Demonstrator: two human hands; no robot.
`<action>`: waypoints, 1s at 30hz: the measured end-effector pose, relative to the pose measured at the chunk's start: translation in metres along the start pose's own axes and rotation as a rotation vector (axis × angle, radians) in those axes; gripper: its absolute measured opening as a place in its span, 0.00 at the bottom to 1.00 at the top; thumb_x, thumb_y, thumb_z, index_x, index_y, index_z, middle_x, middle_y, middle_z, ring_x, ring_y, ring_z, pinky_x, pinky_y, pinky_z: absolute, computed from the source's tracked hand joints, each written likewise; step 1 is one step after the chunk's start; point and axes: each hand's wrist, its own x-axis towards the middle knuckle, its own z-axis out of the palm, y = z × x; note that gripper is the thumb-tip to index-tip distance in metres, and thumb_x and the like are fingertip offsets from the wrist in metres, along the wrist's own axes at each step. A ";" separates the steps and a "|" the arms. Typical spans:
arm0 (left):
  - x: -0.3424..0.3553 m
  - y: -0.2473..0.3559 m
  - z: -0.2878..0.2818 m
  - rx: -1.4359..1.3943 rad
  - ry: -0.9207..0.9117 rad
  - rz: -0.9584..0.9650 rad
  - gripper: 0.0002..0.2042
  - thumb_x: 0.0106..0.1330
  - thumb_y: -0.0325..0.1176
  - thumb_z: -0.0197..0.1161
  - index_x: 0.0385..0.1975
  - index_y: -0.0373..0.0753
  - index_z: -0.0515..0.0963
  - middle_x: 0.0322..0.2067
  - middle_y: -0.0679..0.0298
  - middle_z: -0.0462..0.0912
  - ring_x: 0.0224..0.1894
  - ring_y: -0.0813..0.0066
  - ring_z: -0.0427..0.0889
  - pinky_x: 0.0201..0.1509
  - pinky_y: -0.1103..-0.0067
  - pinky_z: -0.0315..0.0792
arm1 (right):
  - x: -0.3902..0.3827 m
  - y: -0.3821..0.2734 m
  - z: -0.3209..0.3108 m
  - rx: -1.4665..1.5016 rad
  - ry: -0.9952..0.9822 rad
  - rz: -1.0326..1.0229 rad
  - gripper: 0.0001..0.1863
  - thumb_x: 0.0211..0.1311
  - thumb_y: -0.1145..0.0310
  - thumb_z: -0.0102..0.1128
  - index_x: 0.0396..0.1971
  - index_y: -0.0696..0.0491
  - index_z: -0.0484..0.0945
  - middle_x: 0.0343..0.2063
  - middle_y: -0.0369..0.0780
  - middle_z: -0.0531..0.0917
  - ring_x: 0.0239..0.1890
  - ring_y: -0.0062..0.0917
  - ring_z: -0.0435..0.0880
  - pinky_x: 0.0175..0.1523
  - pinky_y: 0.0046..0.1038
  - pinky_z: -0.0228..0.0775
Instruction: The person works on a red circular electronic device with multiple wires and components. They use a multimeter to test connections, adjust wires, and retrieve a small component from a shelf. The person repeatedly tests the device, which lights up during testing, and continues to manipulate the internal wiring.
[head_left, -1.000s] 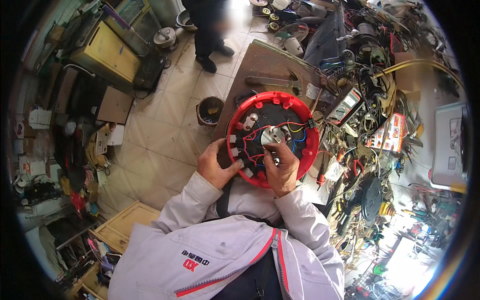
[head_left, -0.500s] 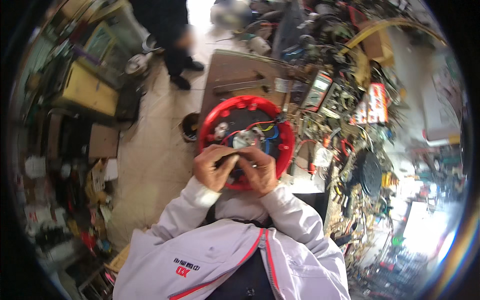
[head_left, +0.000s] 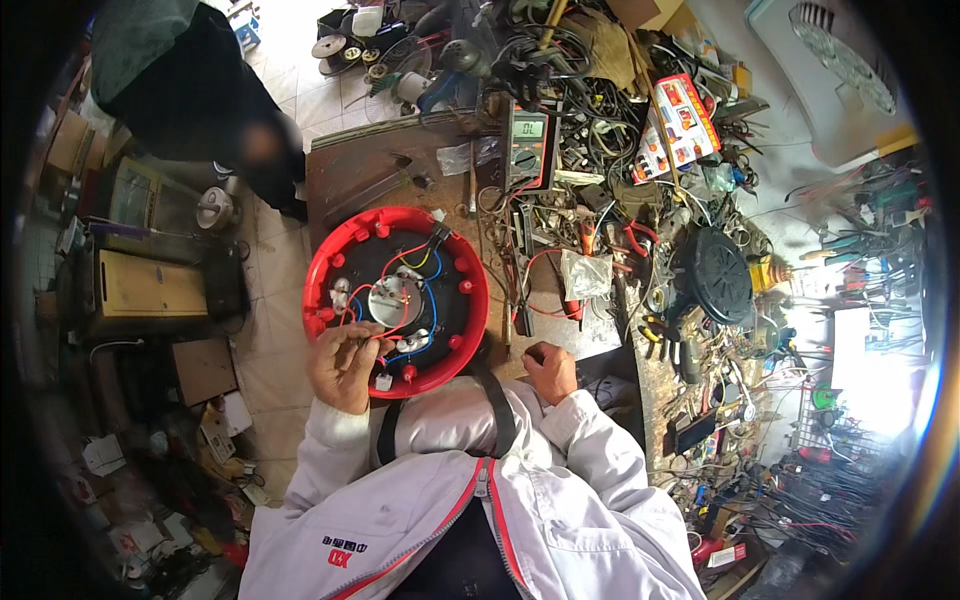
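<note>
A round red plastic housing (head_left: 472, 290) with a dark inside lies at the table's left front edge, just before me. Inside it are a silver round part (head_left: 388, 299), red, blue and yellow wires, and small metal terminals. My left hand (head_left: 345, 368) reaches over the housing's near left rim, its fingertips pinched on a red wire (head_left: 395, 333). A small white connector (head_left: 383, 382) is beside those fingers. To the right of the housing, my right hand (head_left: 552, 373) rests near the table edge with fingers curled closed; what they hold, if anything, is hidden.
A multimeter (head_left: 529, 148) stands beyond the housing, with a red probe (head_left: 573, 307) and a black probe (head_left: 525, 318) nearer me. A clear plastic bag (head_left: 587, 275), a black round lid (head_left: 714, 275) and piled cables crowd the right. Another person (head_left: 200, 90) stands at far left.
My hands, together over the housing before, are now apart: the right has moved off to the table at right, the left stays at the wires. The view has shifted, and the other person appears nearer.
</note>
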 end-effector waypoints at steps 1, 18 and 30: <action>-0.001 0.002 0.002 0.065 -0.010 0.023 0.07 0.67 0.21 0.62 0.43 0.32 0.76 0.40 0.54 0.84 0.36 0.69 0.86 0.40 0.74 0.83 | 0.005 0.013 0.003 -0.030 -0.018 0.026 0.13 0.56 0.62 0.65 0.34 0.57 0.85 0.32 0.51 0.86 0.36 0.47 0.86 0.42 0.43 0.76; -0.015 0.000 0.054 0.438 -0.074 0.080 0.09 0.67 0.16 0.59 0.45 0.32 0.77 0.45 0.57 0.81 0.41 0.70 0.85 0.46 0.78 0.79 | 0.077 0.092 -0.072 -0.025 0.339 0.048 0.11 0.57 0.64 0.66 0.34 0.57 0.84 0.30 0.51 0.85 0.35 0.48 0.85 0.41 0.40 0.77; -0.002 0.004 0.057 0.553 -0.099 0.168 0.10 0.67 0.18 0.59 0.46 0.30 0.78 0.40 0.54 0.83 0.41 0.68 0.86 0.48 0.76 0.80 | 0.230 0.106 -0.167 -0.970 0.462 -0.266 0.13 0.57 0.61 0.60 0.40 0.48 0.83 0.43 0.44 0.79 0.48 0.40 0.76 0.51 0.42 0.69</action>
